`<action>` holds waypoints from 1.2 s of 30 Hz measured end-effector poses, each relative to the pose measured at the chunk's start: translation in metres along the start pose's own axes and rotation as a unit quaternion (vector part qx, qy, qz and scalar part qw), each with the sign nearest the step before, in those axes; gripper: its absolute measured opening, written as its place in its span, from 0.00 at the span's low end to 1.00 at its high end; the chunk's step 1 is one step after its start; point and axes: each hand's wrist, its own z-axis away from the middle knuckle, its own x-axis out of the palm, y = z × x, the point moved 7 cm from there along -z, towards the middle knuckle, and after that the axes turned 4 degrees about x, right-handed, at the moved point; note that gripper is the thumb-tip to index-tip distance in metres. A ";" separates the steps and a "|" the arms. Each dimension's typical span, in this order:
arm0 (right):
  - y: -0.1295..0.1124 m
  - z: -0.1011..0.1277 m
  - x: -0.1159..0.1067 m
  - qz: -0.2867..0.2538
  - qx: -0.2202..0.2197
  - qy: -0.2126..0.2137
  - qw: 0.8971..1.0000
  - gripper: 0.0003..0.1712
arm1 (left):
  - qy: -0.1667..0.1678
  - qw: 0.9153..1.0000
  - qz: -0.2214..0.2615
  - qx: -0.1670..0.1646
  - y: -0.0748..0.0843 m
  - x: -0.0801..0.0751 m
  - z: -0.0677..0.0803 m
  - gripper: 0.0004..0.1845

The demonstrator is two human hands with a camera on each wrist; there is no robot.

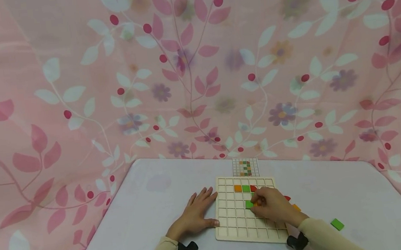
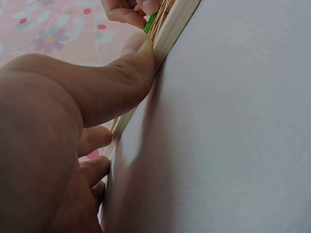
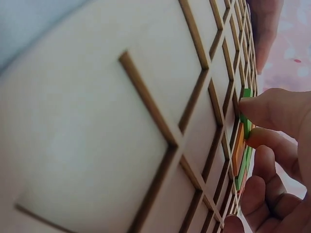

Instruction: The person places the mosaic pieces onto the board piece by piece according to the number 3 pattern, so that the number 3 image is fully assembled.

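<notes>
— Left hand (image 1: 196, 214): flat on the white tabletop (image 1: 356, 194), fingers straight, thumb pressed against the left edge of the pale wooden grid board (image 1: 232, 226). Holding nothing, just bracing

— Right hand (image 1: 271, 204)?

— Over the middle of the board, fingers curled, pinching a small green square tile (image 1: 249, 204) at a cell roughly mid-board. From the right wrist view, several more thin tiles (image 3: 239, 155), orange and green, stacked edgewise in the same hand

— Seated in the cell or above it?

— Hard to tell; touching the board or nearly so, fingertips on it

— Filled so far?

— Very little. In the second row: an orange square tile (image 1: 237, 188), a green square tile (image 1: 245, 188), then a red square tile (image 1: 253, 188) partly behind the knuckles. Nearly all other cells bare

— Anything to copy from?

— A small printed pattern card (image 1: 245, 167) just beyond the far edge of the board, coloured squares down its middle, too small to read

— Loose pieces?

— One green tile (image 1: 337, 224) on the table, well to the right; an orange tile (image 1: 296, 207) and a bit of red peeking out beside the right wrist

— Judgement?

— Early going: one short row down, the next piece in hand, most of the pattern left to lay
</notes>
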 end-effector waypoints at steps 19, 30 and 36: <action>0.000 -0.005 0.002 -0.003 -0.026 -0.032 0.999 0.07 | 0.003 1.000 -0.005 0.007 -0.002 0.002 0.000 0.51; -0.003 -0.004 0.002 0.034 -0.028 -0.013 0.999 0.06 | 0.005 1.000 -0.008 0.006 -0.004 0.002 0.001 0.50; -0.004 -0.005 0.000 0.068 -0.016 0.023 0.997 0.06 | 0.006 1.000 -0.007 0.007 -0.003 0.002 0.000 0.50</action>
